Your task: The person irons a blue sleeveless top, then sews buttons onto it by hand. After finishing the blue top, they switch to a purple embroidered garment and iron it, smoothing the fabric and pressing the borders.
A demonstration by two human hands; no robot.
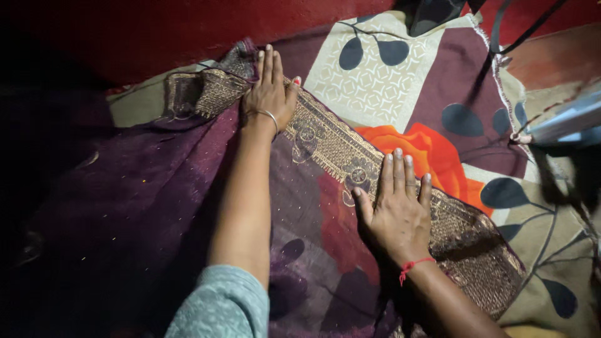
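Purple cloth, thin and see-through with tiny shiny dots, is lying spread over a bedspread. A wide gold border, woven with round flower shapes and a small fringe, is running along the far edge of the purple cloth, from the upper left down to the lower right. At its upper left end the gold border is lying bunched and folded.

The left hand is pressing flat on the gold border near that bunched end, with its fingers straight and close together. It is wearing a thin silver bangle. The right hand is pressing flat on the gold border further down, with its fingers spread a little. It is wearing a red thread on the wrist. Neither hand is pinching anything.

The bedspread is showing past the gold border, with cream squares, dark leaf shapes and a big orange flower.
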